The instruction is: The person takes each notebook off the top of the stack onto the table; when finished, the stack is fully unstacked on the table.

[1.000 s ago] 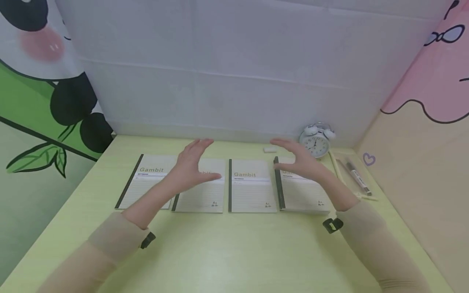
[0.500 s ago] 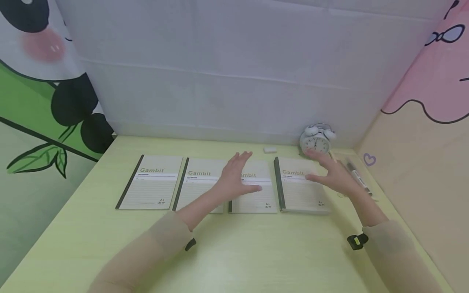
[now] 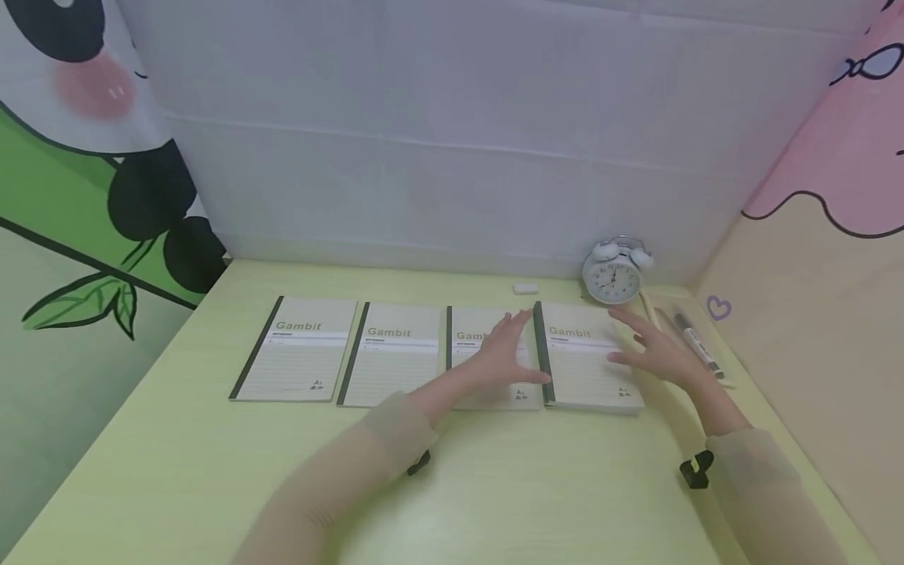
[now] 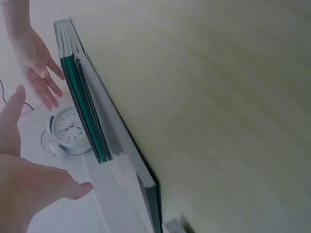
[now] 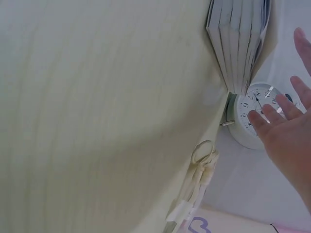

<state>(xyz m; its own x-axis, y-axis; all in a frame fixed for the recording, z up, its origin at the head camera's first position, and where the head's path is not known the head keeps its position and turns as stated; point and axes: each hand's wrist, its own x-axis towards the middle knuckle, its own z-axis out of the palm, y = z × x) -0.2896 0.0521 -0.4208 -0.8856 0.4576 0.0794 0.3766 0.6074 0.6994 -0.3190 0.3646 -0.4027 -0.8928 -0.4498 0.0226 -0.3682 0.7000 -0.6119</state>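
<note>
Notebooks marked "Gambit" lie in a row on the table. At the row's right end is a thicker stack of notebooks (image 3: 582, 373), with several layered page edges showing in the right wrist view. My left hand (image 3: 500, 361) hovers over the third notebook (image 3: 466, 315) from the left, fingers spread and thumb tip close by the stack's dark spine. On the opposite side, my right hand (image 3: 657, 353) is held with parted fingers near the stack's right edge. Neither hand grips anything. Two single notebooks, the leftmost (image 3: 297, 365) and its neighbour (image 3: 390, 369), lie flat further left.
Behind the stack stands a white twin-bell alarm clock (image 3: 613, 275). A small white eraser (image 3: 525, 289) lies at the back. Right of my right hand, a marker (image 3: 699, 345) lies in a see-through, cream-edged holder with a cord loop. A pale cloth wall (image 3: 452, 196) closes off the back.
My left hand has moved right, from over the second notebook to beside the stack's spine. The right hand has shifted right, from above the stack to its right edge. The notebooks have stayed put.
</note>
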